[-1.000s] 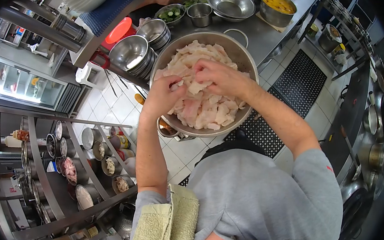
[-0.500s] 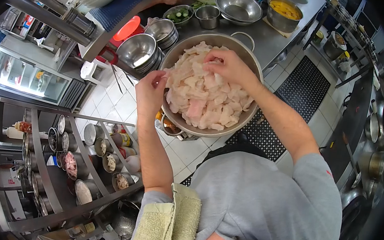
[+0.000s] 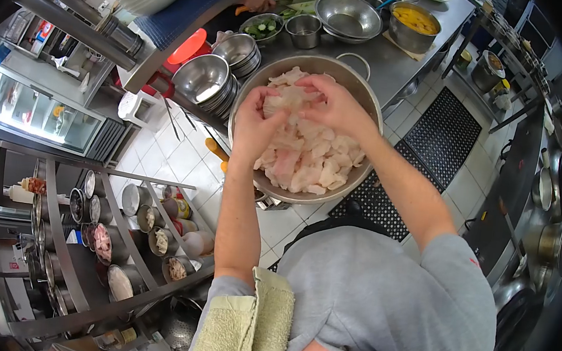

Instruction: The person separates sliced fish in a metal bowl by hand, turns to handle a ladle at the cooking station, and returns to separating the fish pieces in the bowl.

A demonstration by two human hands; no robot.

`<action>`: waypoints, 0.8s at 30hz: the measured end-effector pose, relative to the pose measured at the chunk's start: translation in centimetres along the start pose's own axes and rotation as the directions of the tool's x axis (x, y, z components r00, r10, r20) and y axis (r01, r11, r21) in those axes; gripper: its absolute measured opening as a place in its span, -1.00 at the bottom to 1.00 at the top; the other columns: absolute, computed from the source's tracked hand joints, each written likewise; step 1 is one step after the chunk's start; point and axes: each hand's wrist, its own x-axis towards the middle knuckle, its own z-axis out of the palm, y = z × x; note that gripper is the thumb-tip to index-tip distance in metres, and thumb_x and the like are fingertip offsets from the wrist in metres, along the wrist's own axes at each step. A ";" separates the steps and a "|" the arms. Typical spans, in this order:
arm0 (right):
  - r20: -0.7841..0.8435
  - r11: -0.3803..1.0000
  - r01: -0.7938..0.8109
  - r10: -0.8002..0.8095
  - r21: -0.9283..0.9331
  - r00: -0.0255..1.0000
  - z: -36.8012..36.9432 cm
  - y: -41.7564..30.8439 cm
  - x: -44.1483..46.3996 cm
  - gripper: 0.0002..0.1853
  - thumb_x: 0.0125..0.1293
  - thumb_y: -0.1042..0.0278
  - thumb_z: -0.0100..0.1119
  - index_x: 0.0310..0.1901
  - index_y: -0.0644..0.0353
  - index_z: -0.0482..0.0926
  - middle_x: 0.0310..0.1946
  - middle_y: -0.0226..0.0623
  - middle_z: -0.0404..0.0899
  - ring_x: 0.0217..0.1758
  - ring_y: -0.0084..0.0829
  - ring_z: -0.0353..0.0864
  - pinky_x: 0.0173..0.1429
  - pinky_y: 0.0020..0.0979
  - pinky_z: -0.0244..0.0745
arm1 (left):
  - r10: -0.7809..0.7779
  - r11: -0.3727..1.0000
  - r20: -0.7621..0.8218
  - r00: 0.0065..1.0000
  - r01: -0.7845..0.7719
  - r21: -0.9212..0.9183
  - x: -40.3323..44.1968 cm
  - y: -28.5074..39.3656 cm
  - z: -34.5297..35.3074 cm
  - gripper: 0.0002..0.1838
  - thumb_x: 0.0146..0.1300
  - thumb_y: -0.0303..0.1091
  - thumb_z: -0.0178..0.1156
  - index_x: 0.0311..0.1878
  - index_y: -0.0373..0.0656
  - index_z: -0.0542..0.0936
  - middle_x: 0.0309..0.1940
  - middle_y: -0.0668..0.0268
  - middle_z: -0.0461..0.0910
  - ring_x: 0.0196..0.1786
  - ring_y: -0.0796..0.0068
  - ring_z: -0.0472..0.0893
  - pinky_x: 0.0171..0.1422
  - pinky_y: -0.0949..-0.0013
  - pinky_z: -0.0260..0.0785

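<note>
A wide metal pot (image 3: 352, 81) with loop handles holds a heap of pale, whitish-pink raw meat pieces (image 3: 316, 162); whether they are fish or poultry I cannot tell. Both my hands are in the upper part of the heap. My left hand (image 3: 259, 125) curls around a clump of the pieces at the left side. From the right, my right hand (image 3: 338, 108) presses its bent fingers into the same clump, with the thumb below. The meat partly hides the fingertips of both hands.
Stacked steel bowls (image 3: 202, 76) stand left of the pot on the steel counter (image 3: 399, 72). Behind are a bowl of cut greens (image 3: 263, 27) and a pot of yellow food (image 3: 414, 18). Another person's hand (image 3: 258, 2) holds a knife. A shelf rack (image 3: 71, 243) stands at left.
My left hand has moved from the pot's left rim inward over the heap. Both hands now gather a clump of meat between them. A knife now shows in the other person's hand.
</note>
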 end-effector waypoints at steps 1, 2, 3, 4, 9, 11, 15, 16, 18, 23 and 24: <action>-0.011 0.981 -0.036 0.035 -0.190 0.999 0.2 -0.3 -0.5 -0.53 0.19 0.31 0.46 0.12 0.20 0.57 -0.04 -0.20 0.65 -0.02 -0.38 0.66 0.05 -0.37 0.56 | 0.005 1.000 -0.022 1.000 -0.005 -0.017 0.0 -0.1 0.0 -0.64 0.17 -0.54 0.34 0.04 -0.27 0.52 -0.20 0.36 0.60 -0.25 0.64 0.55 -0.15 0.53 0.44; -0.031 0.925 -0.076 0.069 -0.373 0.997 0.4 -0.5 -0.9 -0.48 0.16 0.29 0.48 0.14 0.20 0.55 -0.02 -0.15 0.63 0.00 -0.30 0.66 0.05 -0.35 0.58 | 0.002 1.000 -0.015 1.000 -0.002 -0.017 0.0 -0.2 -0.1 -0.64 0.17 -0.54 0.34 0.04 -0.27 0.52 -0.20 0.36 0.60 -0.25 0.64 0.55 -0.15 0.53 0.44; -0.041 0.924 -0.083 0.073 -0.374 0.996 0.7 -0.7 -1.1 -0.48 0.16 0.29 0.48 0.14 0.20 0.55 -0.02 -0.15 0.63 0.00 -0.30 0.66 0.05 -0.35 0.58 | -0.027 0.999 -0.020 0.999 0.026 -0.032 0.0 -0.2 -0.3 -0.65 0.17 -0.55 0.33 0.04 -0.26 0.52 -0.18 0.35 0.60 -0.25 0.63 0.55 -0.16 0.53 0.44; -0.051 0.947 -0.142 0.133 -0.289 0.990 1.1 -0.8 -1.0 -0.48 0.15 0.29 0.47 0.14 0.20 0.54 -0.03 -0.14 0.62 0.01 -0.28 0.67 0.05 -0.34 0.59 | -0.055 0.997 -0.024 0.998 0.054 -0.047 0.1 -0.1 -0.3 -0.65 0.17 -0.57 0.31 0.04 -0.26 0.52 -0.17 0.34 0.60 -0.25 0.63 0.55 -0.16 0.53 0.44; -0.048 0.973 -0.189 0.184 -0.130 0.982 1.9 -1.5 -0.6 -0.48 0.16 0.42 0.44 0.17 0.23 0.51 0.04 -0.21 0.58 0.08 -0.37 0.66 0.12 -0.39 0.60 | -0.176 0.955 0.041 0.984 0.181 -0.235 0.0 0.9 -1.1 -0.65 0.21 -0.56 0.24 0.07 -0.23 0.47 -0.16 0.30 0.61 -0.22 0.55 0.59 -0.20 0.48 0.41; -0.048 0.995 0.017 -0.022 -0.098 0.999 2.2 -0.8 -0.6 -0.53 0.21 0.46 0.39 0.15 0.25 0.51 0.02 -0.23 0.59 0.04 -0.38 0.67 0.09 -0.37 0.62 | -0.201 0.908 0.097 0.975 0.222 -0.354 0.1 0.7 -1.9 -0.65 0.25 -0.56 0.20 0.11 -0.23 0.45 -0.17 0.28 0.62 -0.18 0.51 0.61 -0.22 0.46 0.39; -0.071 0.998 -0.062 0.061 -0.008 0.996 2.8 -1.4 0.0 -0.56 0.21 0.46 0.32 0.14 0.21 0.51 -0.06 -0.17 0.65 -0.07 -0.29 0.71 0.03 -0.34 0.64 | -0.242 0.856 0.161 0.957 0.288 -0.430 0.1 2.3 -2.3 -0.59 0.26 -0.59 0.18 0.18 -0.23 0.41 -0.13 0.23 0.64 -0.11 0.40 0.65 -0.09 0.36 0.49; -0.096 0.995 -0.056 0.048 -0.078 0.994 2.8 -1.2 0.1 -0.59 0.21 0.47 0.30 0.12 0.21 0.53 -0.08 -0.17 0.66 -0.08 -0.30 0.71 0.03 -0.33 0.64 | -0.253 0.889 0.135 0.958 0.285 -0.357 -0.1 2.6 -2.2 -0.55 0.26 -0.59 0.18 0.23 -0.24 0.40 -0.10 0.20 0.65 -0.08 0.37 0.67 -0.04 0.34 0.52; -0.120 0.988 -0.052 0.034 -0.147 0.992 2.4 -1.1 0.3 -0.61 0.22 0.48 0.29 0.10 0.21 0.55 -0.09 -0.18 0.66 -0.09 -0.31 0.71 0.02 -0.33 0.64 | -0.187 0.957 0.101 0.977 0.204 -0.207 -0.4 2.6 -2.5 -0.54 0.28 -0.58 0.18 0.26 -0.26 0.40 -0.09 0.17 0.67 -0.06 0.35 0.68 0.02 0.33 0.53; -0.101 0.954 -0.184 0.164 -0.237 0.981 -3.7 1.1 -0.1 -0.65 0.33 0.46 0.26 0.14 0.23 0.57 -0.15 -0.36 0.65 -0.06 -0.49 0.64 0.01 -0.43 0.62 | 0.108 0.843 -0.149 0.983 -0.011 0.538 -2.2 3.2 -3.7 -0.62 0.33 -0.57 0.16 0.22 -0.32 0.52 -0.18 0.09 0.73 -0.17 0.24 0.73 -0.02 0.28 0.57; -0.109 0.951 -0.189 0.167 -0.243 0.980 -5.9 2.2 -0.2 -0.65 0.33 0.46 0.26 0.14 0.23 0.57 -0.15 -0.36 0.65 -0.06 -0.49 0.64 0.01 -0.43 0.62 | 0.156 0.807 -0.210 0.965 -0.002 0.591 -2.9 3.2 -4.2 -0.68 0.32 -0.56 0.17 0.14 -0.32 0.56 -0.19 0.07 0.73 -0.19 0.23 0.73 -0.04 0.27 0.57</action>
